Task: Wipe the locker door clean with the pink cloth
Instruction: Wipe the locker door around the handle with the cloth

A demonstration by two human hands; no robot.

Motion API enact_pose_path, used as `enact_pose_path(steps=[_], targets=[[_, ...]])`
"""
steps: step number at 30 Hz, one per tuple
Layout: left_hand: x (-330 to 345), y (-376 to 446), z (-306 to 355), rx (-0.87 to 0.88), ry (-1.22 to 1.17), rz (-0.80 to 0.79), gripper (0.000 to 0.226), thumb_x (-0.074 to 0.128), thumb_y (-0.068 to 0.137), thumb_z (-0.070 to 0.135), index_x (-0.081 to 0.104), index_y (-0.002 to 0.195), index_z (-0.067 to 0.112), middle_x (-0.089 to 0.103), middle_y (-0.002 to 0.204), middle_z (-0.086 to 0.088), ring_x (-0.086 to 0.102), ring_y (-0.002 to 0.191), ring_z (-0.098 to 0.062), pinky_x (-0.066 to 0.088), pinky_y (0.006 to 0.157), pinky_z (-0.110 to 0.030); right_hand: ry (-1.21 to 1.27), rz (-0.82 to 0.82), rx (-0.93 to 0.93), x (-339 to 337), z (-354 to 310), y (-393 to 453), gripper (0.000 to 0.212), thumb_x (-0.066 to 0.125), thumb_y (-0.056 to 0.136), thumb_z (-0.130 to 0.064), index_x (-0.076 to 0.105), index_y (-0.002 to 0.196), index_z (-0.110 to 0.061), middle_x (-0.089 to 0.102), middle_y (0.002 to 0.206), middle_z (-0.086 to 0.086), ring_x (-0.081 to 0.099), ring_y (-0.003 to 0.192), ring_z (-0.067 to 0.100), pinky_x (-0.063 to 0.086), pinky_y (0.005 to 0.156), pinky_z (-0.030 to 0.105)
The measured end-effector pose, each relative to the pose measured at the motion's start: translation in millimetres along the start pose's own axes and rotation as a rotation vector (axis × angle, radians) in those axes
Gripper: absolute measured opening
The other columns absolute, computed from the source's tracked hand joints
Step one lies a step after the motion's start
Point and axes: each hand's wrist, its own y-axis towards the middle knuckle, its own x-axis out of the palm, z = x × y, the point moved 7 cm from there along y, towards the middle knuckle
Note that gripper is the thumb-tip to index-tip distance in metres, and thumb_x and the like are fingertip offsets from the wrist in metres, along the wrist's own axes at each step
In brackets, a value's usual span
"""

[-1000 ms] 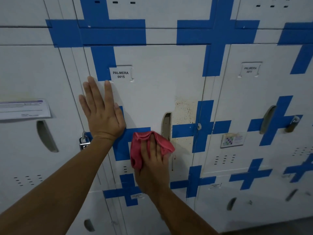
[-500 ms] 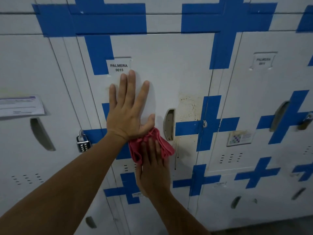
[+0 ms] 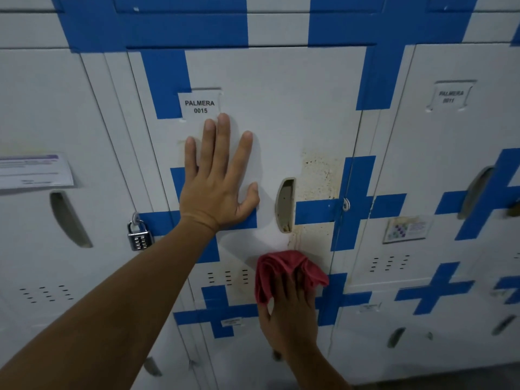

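The white locker door labelled PALMERA 0015 fills the middle, crossed by blue tape. Brown stains spread right of its recessed handle and run down below it. My left hand lies flat on the door with fingers spread, just under the label. My right hand presses the crumpled pink cloth against the door's lower part, below the handle.
A combination padlock hangs on the left neighbour's latch. A paper notice is stuck on the left locker. The right locker PALMERA 0011 carries a small sticker. More lockers sit below.
My left hand slid right from the door's left edge to its middle. My right hand with the cloth moved down and right, away from the handle.
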Motion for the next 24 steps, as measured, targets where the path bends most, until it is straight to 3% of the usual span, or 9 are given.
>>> enact_pose_path(steps=[2,7,9,14,17,19,22,24], targets=[[0.3,0.1,0.0,-0.004,0.003,-0.002,0.082,0.039,0.091,0.051,0.012,0.158,0.013,0.014,0.159,-0.027,0.002,0.151,-0.037,-0.007,0.122,-0.052,0.035,0.045,0.008,-7.5,-12.6,5.5,0.077,0.062,0.08,-0.051,0.033,0.147,-0.025,0.051,0.141,0.004,0.044,0.134,0.031,0.028,0.113,0.047],[0.2,0.7,0.5,-0.014,-0.002,-0.014,0.081,0.036,0.092,0.051,0.01,0.159,0.012,0.014,0.159,-0.028,0.007,0.149,-0.042,-0.006,0.121,-0.052,0.147,0.2,-0.065,-49.6,-59.8,37.6,0.061,0.045,0.093,-0.052,0.038,0.146,-0.023,0.049,0.144,0.005,0.039,0.137,0.028,0.032,0.113,0.046],[0.1,1.0,0.1,-0.015,-0.008,-0.014,0.081,0.037,0.092,0.05,0.011,0.159,0.012,0.015,0.159,-0.029,0.009,0.148,-0.043,-0.006,0.121,-0.053,0.157,0.207,-0.074,-52.7,-64.2,41.7,0.058,0.042,0.095,-0.051,0.04,0.145,-0.022,0.048,0.145,0.006,0.037,0.139,0.03,0.033,0.113,0.05],[1.0,0.0,-0.4,-0.009,-0.006,0.006,0.082,0.039,0.091,0.05,0.01,0.159,0.013,0.018,0.159,-0.029,0.011,0.148,-0.043,-0.002,0.121,-0.054,0.077,0.152,-0.098,-30.1,-32.7,28.1,0.054,0.05,0.092,-0.048,0.045,0.141,-0.025,0.053,0.138,0.002,0.046,0.132,0.024,0.038,0.109,0.045],[1.5,-0.2,-0.9,-0.011,-0.014,0.008,0.082,0.039,0.092,0.05,0.008,0.159,0.014,0.018,0.159,-0.029,0.01,0.148,-0.043,0.0,0.121,-0.055,0.062,0.121,0.063,-15.8,-9.3,14.7,0.06,0.057,0.088,-0.045,0.041,0.141,-0.024,0.055,0.136,0.005,0.048,0.131,0.03,0.038,0.109,0.053],[1.1,-1.0,-0.8,-0.012,-0.02,0.015,0.082,0.039,0.092,0.05,0.009,0.159,0.014,0.019,0.159,-0.029,0.011,0.148,-0.043,0.001,0.121,-0.055,0.121,0.196,0.179,-18.3,-0.1,13.2,0.06,0.058,0.086,-0.037,0.038,0.139,-0.019,0.054,0.135,0.012,0.048,0.13,0.036,0.036,0.109,0.057],[1.1,-1.7,0.3,-0.008,-0.026,0.012,0.082,0.038,0.092,0.051,0.008,0.159,0.014,0.019,0.159,-0.028,0.01,0.148,-0.042,0.001,0.121,-0.055,0.45,0.308,0.437,-35.5,16.3,22.5,0.073,0.053,0.089,-0.039,0.016,0.15,-0.021,0.033,0.151,0.015,0.032,0.139,0.037,0.023,0.116,0.051],[1.6,-1.0,0.5,-0.007,-0.025,0.014,0.082,0.038,0.092,0.051,0.008,0.159,0.014,0.018,0.16,-0.028,0.006,0.15,-0.041,-0.002,0.122,-0.054,0.697,0.339,0.553,-38.7,17.9,29.5,0.086,0.056,0.086,-0.044,0.002,0.152,-0.03,0.025,0.154,0.009,0.03,0.139,0.032,0.025,0.117,0.051]])
